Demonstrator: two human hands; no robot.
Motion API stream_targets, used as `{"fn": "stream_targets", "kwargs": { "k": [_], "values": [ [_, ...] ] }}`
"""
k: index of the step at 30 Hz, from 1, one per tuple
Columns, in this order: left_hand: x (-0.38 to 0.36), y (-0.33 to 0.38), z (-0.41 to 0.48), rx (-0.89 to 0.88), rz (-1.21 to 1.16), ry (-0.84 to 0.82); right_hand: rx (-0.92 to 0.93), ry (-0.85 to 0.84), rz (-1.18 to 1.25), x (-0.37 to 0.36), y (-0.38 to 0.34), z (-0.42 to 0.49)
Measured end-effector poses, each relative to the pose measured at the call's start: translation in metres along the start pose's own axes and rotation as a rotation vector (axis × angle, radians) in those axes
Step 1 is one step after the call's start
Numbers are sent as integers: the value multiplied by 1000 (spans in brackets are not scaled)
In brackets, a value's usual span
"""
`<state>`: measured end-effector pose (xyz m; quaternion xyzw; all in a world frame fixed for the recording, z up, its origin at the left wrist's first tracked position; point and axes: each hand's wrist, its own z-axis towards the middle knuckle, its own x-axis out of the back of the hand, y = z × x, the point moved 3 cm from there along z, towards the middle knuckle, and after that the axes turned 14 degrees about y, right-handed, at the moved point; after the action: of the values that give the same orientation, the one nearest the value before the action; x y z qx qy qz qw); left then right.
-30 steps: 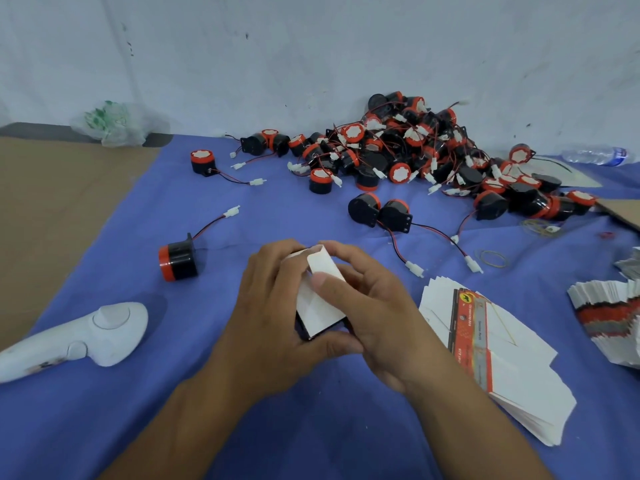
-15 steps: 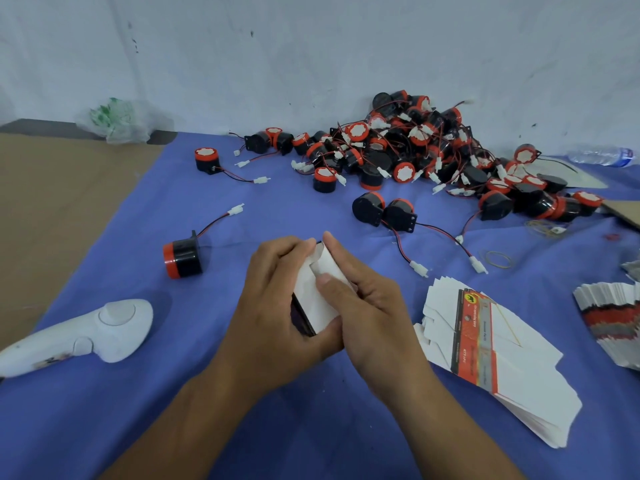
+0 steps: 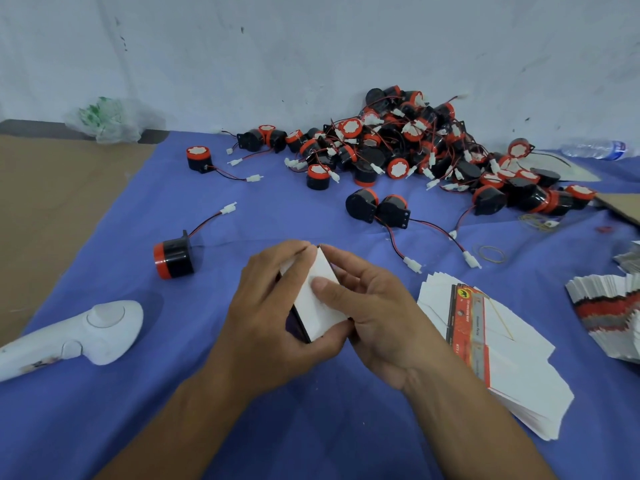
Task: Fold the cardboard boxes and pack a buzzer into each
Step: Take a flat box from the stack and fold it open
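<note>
Left grip: the left hand (image 3: 270, 306) is closed round the cardboard box (image 3: 320, 301), with its fingers curled over the upper left edge and its thumb under the near lower corner.
Right grip: the right hand (image 3: 377, 317) pinches the same box. Its thumb lies flat on the white face and its other fingers wrap the far right side.
Arm pose: both bare forearms come in from the bottom edge and converge, meeting at the box, which is held tilted over the blue cloth (image 3: 311, 427).
Box: small and oblong, of matte white card, with a dark printed side panel showing at its lower left. Whether the far flap is tucked in cannot be told, nor what is inside.
Flat stock: a fanned stack of unfolded boxes (image 3: 502, 368) lies just right of the right wrist, white with a red and orange printed strip. A second stack (image 3: 609, 317) lies at the right edge.
Lone buzzer: a black cylinder with a red end (image 3: 173, 254) lies on its side left of the hands, trailing a thin red-and-black lead to a white plug.
Buzzer pile: a heap of the same glossy black-and-red parts (image 3: 415, 150), with tangled wires, lies against the pale wall.
Other: a smooth white plastic handheld device (image 3: 79, 330) lies near left, and a yellow rubber band (image 3: 491, 253) lies beyond the flat stock.
</note>
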<state>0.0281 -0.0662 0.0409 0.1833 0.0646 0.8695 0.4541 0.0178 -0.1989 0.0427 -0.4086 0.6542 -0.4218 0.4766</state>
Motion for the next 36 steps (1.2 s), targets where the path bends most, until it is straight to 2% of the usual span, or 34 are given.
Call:
{"fn": "stream_targets", "kwargs": {
  "k": [4,6,9,11,13,14,15,18,21,25,30,33,36],
  "values": [
    [-3,3,-1,-39,-41,-6,-60,-42,-41,4,-1,2],
    [-6,4,-2,49,-95,-55,28,-28,-74,6,-5,3],
    [-7,-1,-5,178,-268,-210,320,-2,-245,10,-14,2],
    [-6,-4,-9,269,-436,-266,543,86,-584,12,-13,4],
    [-6,-9,-12,450,-551,-245,905,213,-1030,8,-8,6],
    [-7,-12,-12,533,-551,-219,1083,223,-1194,3,-2,7],
    [-9,-14,-13,589,-517,-204,1170,204,-1306,-2,5,8],
    [-15,-23,-16,623,-380,-264,1130,122,-1415,-6,18,15],
    [-15,-31,-20,632,-301,-280,1035,50,-1322,5,14,21],
    [-14,-37,-18,591,-76,-204,996,186,-1269,17,5,17],
    [-16,-38,-22,419,194,-320,690,293,-1269,21,9,18],
    [-19,-38,-26,392,211,-347,593,325,-1289,21,10,19],
    [-19,-38,-21,396,125,-349,612,302,-1350,21,8,20]
  ]
}}
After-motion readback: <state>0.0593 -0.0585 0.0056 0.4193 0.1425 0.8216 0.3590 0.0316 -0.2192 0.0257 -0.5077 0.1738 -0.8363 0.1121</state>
